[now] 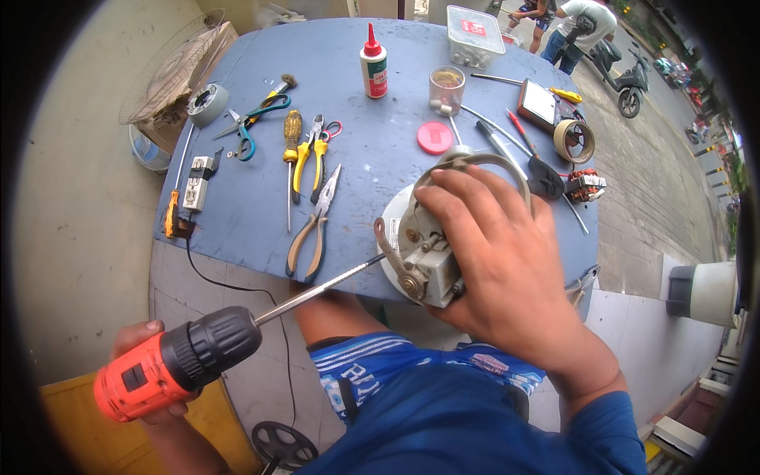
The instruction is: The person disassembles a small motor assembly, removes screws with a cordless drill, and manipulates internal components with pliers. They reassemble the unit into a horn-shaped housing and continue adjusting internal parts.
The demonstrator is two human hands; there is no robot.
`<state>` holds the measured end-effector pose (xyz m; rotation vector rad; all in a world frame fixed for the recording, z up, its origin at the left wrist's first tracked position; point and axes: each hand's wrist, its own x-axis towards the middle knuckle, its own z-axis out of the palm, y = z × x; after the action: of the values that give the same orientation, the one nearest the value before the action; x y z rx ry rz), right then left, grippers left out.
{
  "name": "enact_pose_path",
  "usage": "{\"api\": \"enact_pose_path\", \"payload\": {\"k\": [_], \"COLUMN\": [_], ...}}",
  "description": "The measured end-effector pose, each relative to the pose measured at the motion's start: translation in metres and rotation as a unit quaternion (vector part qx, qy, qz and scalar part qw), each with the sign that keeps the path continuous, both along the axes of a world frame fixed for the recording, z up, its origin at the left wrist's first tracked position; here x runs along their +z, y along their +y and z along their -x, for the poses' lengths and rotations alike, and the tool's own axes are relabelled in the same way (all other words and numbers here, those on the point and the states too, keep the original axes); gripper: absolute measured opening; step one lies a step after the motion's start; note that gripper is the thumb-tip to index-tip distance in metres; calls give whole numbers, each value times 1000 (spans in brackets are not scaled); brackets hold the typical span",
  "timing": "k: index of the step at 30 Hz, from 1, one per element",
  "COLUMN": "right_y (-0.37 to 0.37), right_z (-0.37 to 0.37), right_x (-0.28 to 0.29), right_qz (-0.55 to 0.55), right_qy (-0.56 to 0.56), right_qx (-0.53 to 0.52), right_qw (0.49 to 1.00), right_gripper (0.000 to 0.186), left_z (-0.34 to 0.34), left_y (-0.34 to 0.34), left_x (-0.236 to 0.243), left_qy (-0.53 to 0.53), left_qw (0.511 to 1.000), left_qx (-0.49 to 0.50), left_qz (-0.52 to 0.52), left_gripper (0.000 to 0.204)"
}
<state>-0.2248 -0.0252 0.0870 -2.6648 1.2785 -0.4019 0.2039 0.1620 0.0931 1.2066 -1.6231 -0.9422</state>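
Observation:
My left hand (136, 336) is wrapped around an orange and black power drill (146, 380) at the lower left, its fingers mostly hidden behind the drill body. From the chuck a long screwdriver bit (321, 289) slants up to the right, its tip at the side of a grey electric fan motor (423, 265). Whether the tip sits in a screw I cannot tell. My right hand (507, 269) is closed over this motor from above and the right, holding it at the table's near edge. A curved metal lever (384, 245) and a gearbox show on its near side.
On the blue table (253, 190) lie long-nose pliers (313, 229), a yellow screwdriver (292, 138), yellow-handled pliers (313, 154) and scissors (257, 119). Farther back stand a glue bottle (374, 67) and a plastic tub (475, 39). At right are tape (574, 141) and a copper-wound coil (584, 186).

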Motion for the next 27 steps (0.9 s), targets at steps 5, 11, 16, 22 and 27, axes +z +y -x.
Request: {"api": "enact_pose_path", "payload": {"k": [5,11,16,22,27], "right_y": [1,-6,-1,0,-3], "right_z": [9,61,87,73,69], "right_x": [-4,-18,-53,-79,-70], "right_qz": [9,-25,-126,-207,-191], "right_qy": [-70,-198,-287,-409,-373], "right_qx": [9,19,-11,-7,-10], "right_qw": [997,980,950,889,908], "right_gripper": [100,130,140,145,145], "left_z": [5,34,22,28,128], "left_y": [-15,-79,-115,-127,-107], "left_x": [-34,-98,-121,-106,-68], "left_qy": [-12,-249,-377,-529,-57], "left_qw": [991,953,918,833,985], "left_qx": [118,142,108,158,139], "left_qz": [-63,-101,-63,0,86], "left_gripper": [103,81,82,71,55]}}
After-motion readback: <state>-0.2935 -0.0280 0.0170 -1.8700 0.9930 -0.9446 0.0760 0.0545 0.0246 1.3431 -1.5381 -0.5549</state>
